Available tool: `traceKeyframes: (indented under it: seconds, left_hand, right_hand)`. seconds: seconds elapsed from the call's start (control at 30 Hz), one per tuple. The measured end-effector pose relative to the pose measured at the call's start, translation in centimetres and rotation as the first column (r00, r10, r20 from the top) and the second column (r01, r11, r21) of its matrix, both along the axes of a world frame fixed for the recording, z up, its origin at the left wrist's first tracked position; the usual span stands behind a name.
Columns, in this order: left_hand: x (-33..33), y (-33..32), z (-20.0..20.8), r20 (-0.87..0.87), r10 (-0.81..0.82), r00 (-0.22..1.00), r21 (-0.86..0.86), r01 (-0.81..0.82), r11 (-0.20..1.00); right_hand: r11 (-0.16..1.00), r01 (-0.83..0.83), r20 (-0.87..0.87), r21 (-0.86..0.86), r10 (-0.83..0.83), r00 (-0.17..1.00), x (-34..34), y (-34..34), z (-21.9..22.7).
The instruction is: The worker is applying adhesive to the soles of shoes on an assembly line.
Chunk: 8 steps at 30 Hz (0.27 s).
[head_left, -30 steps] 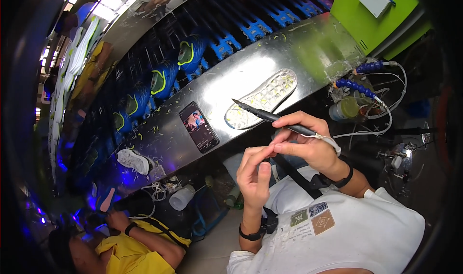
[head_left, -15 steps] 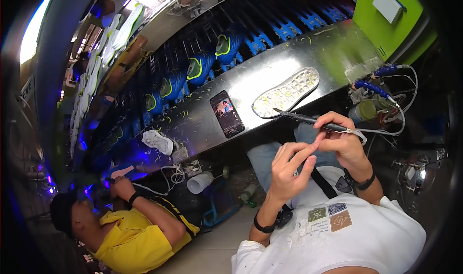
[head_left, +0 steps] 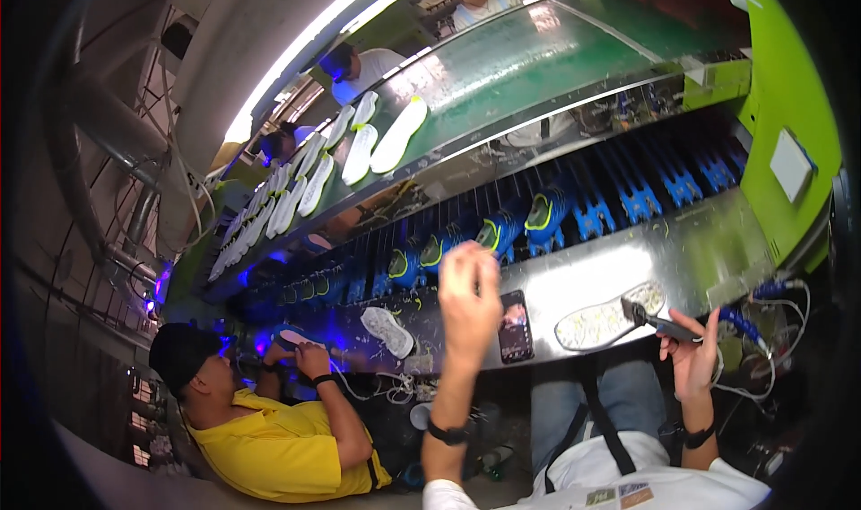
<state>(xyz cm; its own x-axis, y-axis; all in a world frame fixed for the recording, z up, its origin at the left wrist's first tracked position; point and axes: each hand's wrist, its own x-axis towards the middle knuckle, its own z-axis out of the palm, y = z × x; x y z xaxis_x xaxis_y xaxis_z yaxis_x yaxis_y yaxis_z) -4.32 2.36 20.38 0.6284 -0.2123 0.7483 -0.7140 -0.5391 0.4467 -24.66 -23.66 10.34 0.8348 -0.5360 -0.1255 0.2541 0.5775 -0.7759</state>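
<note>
My right hand (head_left: 692, 359) grips a black brush-like tool (head_left: 657, 323) whose tip rests by the edge of a pale shoe sole (head_left: 609, 317) lying on the shiny metal bench (head_left: 682, 259). My left hand (head_left: 468, 296) is raised high over the bench, fingers loosely together, holding nothing that I can see. It hovers just left of a black phone (head_left: 515, 327) lying flat on the bench, near the blue shoe holders with yellow-green shoes (head_left: 491, 235).
A person in a yellow shirt (head_left: 269, 420) sits at my left, hands on a shoe part (head_left: 291, 340). Another sole (head_left: 387, 331) lies between us. Blue-tipped cables (head_left: 762, 304) tangle at the right. White soles (head_left: 359, 151) ride the upper green conveyor; other people stand beyond it.
My left hand has left the tool and risen up over the bench. The view has tilted upward, showing the upper conveyor. My right hand has lowered the tool to the sole's edge.
</note>
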Motion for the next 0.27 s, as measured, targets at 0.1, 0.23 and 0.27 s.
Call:
traceKeyframes:
  seconds: [0.1,0.23,0.27]
  left_hand:
    - [8.5,1.4,3.0,0.202,0.188,0.961,0.018,-0.195,0.981]
    - [20.8,5.0,7.3,0.215,0.434,0.875,0.222,-0.476,0.851]
    - [22.9,5.8,8.0,-0.120,0.490,0.864,0.269,-0.447,0.853]
  right_hand:
    - [0.993,-0.109,0.108,-0.037,0.112,0.988,1.5,-2.1,-1.6]
    - [0.984,-0.165,0.105,0.064,0.158,0.982,2.0,-3.6,-5.1]
    - [0.986,-0.164,0.123,-0.041,0.168,0.978,2.3,-3.7,-6.0]
